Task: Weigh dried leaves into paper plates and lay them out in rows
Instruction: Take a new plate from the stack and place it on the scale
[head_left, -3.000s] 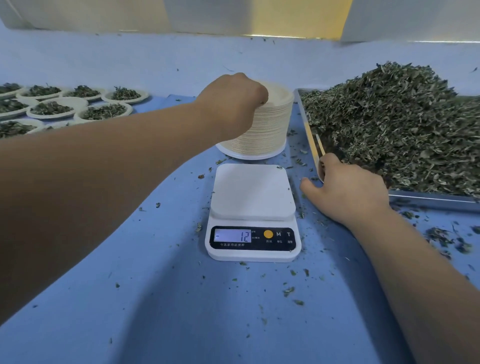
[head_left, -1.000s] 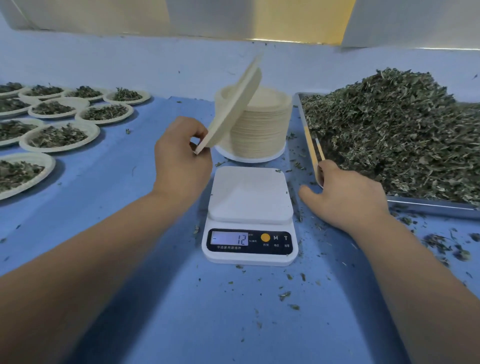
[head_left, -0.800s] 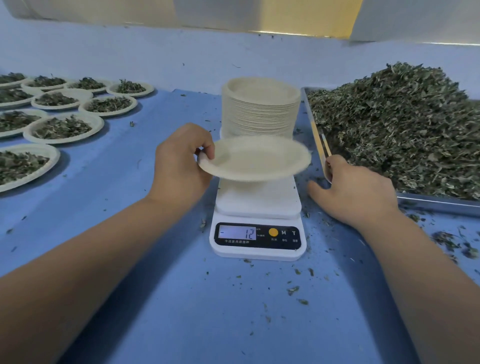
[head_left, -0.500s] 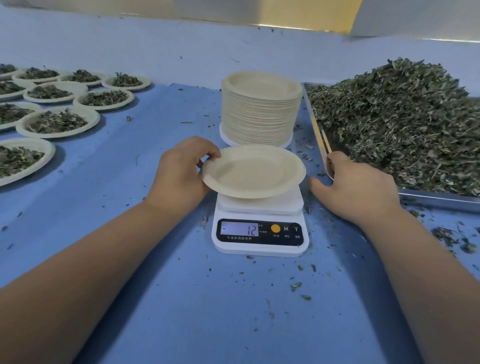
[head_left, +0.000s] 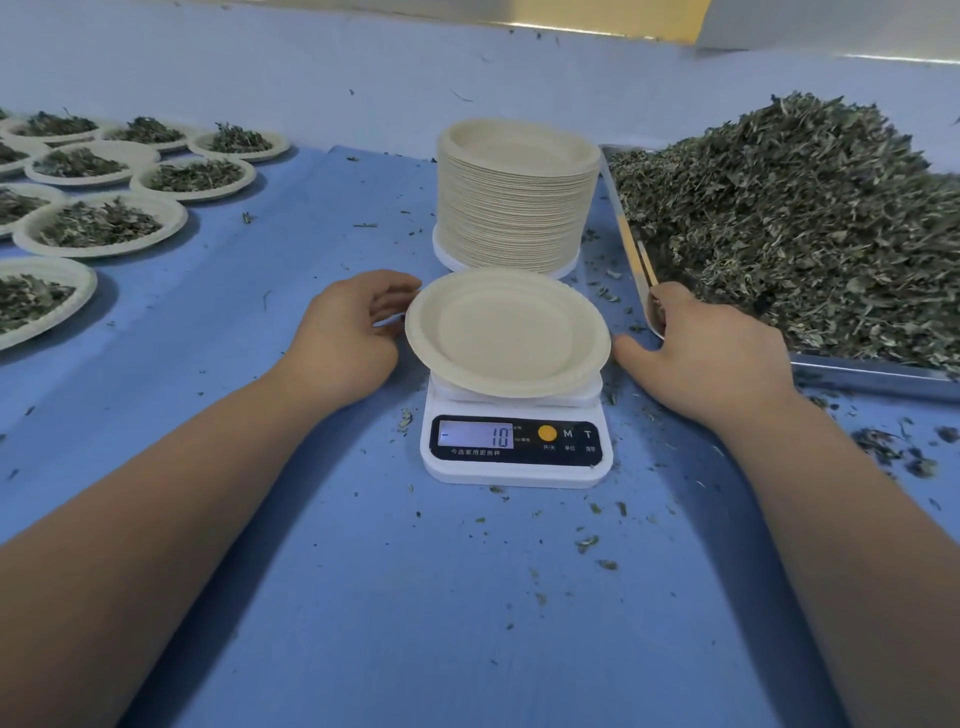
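left fingers (head_left: 389, 287) let go; plate (head_left: 506, 332) now on scale (head_left: 517, 470)

left hand (head_left: 353, 332): held palm-down, fingers relaxed | right hand (head_left: 711, 353): laid palm-down, thumb extended, fingers bent, tips hidden

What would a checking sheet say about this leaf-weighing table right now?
Surface: blue cloth lies under everything.
Job's things: an empty paper plate sits on the scale, whose display shows minus 10; a stack of plates stands behind it; a tray heaped with dried leaves is on the right; filled plates lie in rows on the left.
Clutter: leaf crumbs are scattered around the scale.
Hands: left hand is open beside the plate's rim; right hand is at the tray's corner with fingers bent, grip unclear.
Cables: nothing seen.
Surroundings: pale wall behind.
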